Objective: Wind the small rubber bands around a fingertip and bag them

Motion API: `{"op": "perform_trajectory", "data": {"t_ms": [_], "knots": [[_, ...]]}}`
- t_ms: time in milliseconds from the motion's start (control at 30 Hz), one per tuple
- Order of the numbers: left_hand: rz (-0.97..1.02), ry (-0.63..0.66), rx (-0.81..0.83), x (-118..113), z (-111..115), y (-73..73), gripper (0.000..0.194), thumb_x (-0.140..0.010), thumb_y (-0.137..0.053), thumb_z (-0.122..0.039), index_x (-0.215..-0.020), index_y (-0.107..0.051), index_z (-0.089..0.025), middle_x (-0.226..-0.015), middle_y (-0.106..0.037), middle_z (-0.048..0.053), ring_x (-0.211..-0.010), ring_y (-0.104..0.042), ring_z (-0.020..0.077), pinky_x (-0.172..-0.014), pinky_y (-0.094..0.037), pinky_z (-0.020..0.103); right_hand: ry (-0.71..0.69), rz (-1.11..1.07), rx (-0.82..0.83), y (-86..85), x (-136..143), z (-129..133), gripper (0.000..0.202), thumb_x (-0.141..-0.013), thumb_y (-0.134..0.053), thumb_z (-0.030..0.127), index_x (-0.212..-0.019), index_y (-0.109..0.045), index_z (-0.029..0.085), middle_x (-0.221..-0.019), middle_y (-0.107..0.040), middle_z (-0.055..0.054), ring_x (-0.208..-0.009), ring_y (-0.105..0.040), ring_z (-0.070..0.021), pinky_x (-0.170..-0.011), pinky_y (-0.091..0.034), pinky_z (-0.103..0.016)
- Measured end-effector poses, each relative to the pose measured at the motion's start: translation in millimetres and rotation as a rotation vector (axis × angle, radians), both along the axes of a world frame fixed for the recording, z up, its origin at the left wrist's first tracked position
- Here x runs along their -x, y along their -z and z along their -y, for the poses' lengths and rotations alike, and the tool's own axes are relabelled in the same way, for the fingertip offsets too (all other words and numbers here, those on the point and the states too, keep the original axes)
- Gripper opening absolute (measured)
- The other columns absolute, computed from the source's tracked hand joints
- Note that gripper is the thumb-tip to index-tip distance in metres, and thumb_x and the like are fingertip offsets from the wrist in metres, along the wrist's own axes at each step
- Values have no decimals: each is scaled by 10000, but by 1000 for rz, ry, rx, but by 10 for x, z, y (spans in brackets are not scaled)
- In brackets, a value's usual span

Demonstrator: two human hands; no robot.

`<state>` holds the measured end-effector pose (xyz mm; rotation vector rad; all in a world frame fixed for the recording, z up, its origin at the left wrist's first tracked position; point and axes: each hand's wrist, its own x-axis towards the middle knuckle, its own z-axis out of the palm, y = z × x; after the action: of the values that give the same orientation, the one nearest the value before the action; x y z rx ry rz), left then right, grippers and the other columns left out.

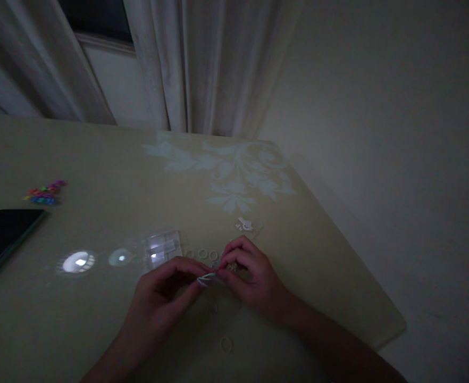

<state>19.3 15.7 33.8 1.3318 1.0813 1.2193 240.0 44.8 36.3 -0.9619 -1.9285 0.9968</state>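
Thin pale loops like rubber bands (206, 279) are stretched between my two hands, low in the middle of the view. My left hand (158, 292) pinches their left end between thumb and fingers. From the other side, my right hand (254, 279) closes thumb and fingertips on the same loops, and its fingers hide part of them. Just beyond the fingertips, several pale rings (202, 254) lie on the table. One more pale loop (226, 344) rests nearer to me. Left of the rings sits a clear plastic compartment box (162, 247), partly behind my left hand.
The pale table (99, 213) has its right edge sloping down beside a wall. Small white plastic pieces (245, 224) lie beyond my right hand. At the left are a dark phone-like slab (11, 236) and a heap of small coloured pieces (45, 193). Curtains (218, 64) hang behind.
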Motion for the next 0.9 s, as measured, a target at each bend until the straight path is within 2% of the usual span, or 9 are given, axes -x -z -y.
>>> {"op": "perform_trajectory", "data": {"t_ms": [67,167,333,500,600,767,900], "knots": [[5,-10,-16,-13,1,-21,95,-855,-782,-185,-883,-824,-266,-866,-827,22,-794,-793,163,-728,-629,204,-20,130,-42,50,-26,-38,74,-953,-775,252,-1003,-743,207,-1100,-614,-60,-1018,-631,-185,-896,-516,-311],[9,-8,-83,-16,-3,-56,146,-836,-778,-150,-871,-839,-278,-844,-817,9,-779,-777,143,-708,-614,175,-65,302,-107,122,-36,-62,138,-929,-802,241,-1049,-751,197,-1137,-625,-80,-1041,-634,-209,-902,-528,-328],[-1,8,-86,18,-11,-53,186,-822,-792,-132,-850,-850,-306,-799,-824,-19,-725,-775,125,-685,-607,153,-108,478,-232,159,5,-54,34,-964,-717,188,-981,-717,158,-1096,-662,-97,-1027,-622,-229,-914,-531,-347],[-84,27,-150,45,-21,-3,275,-869,-751,-132,-949,-866,-368,-926,-857,-19,-846,-805,141,-770,-623,176,-93,593,-313,198,47,-35,40,-953,-630,148,-959,-668,136,-1069,-670,-141,-1012,-602,-272,-929,-530,-415],[-68,14,-139,53,-13,2,275,-849,-759,-126,-933,-863,-366,-895,-852,-27,-817,-801,136,-748,-622,171,-96,478,-246,171,40,-33,18,-945,-631,161,-960,-641,161,-1070,-644,-122,-1021,-597,-259,-918,-522,-398],[-59,34,-119,63,-4,21,204,-838,-785,-148,-898,-857,-330,-849,-837,-13,-770,-788,146,-695,-614,185,-133,51,49,-46,6,-19,17,-968,-609,196,-966,-595,206,-1056,-572,-48,-952,-573,-170,-817,-479,-286],[-87,20,-138,31,-14,15,141,-833,-807,-181,-896,-856,-297,-839,-829,9,-752,-781,168,-681,-621,219,-148,-89,146,-152,23,27,72,-983,-600,271,-950,-605,207,-1043,-560,-44,-872,-526,-156,-743,-438,-274]]}}
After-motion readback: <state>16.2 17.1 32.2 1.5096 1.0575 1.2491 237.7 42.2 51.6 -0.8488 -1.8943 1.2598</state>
